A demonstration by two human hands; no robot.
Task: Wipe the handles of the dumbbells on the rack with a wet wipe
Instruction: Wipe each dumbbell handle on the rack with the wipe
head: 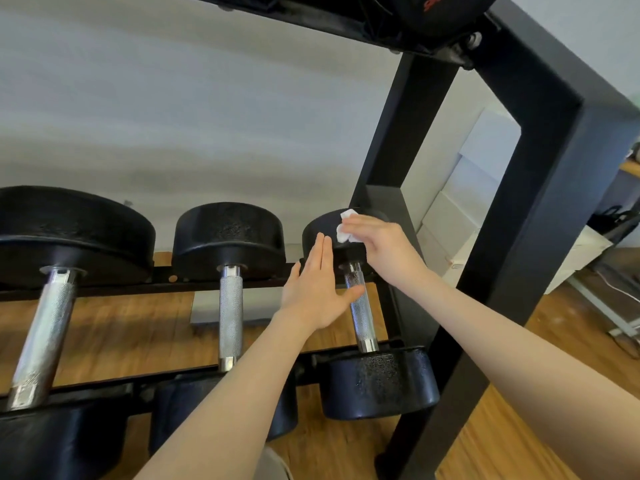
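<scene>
Right of centre, the right hand (375, 242) pinches the wet wipe (347, 227) against the far head of the rightmost dumbbell (360, 306). The left hand (317, 289), fingers straight and together, rests by its knurled handle (361, 311). Risk: the wipe scrubs the head, so the handle goes unwiped.

Red lettering on black object (446, 8) atop rack — cut off, unreadable.

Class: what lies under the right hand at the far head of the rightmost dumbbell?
A white wet wipe pokes out beneath the right hand, against the dumbbell head. The hand covers the rest of it.
</scene>
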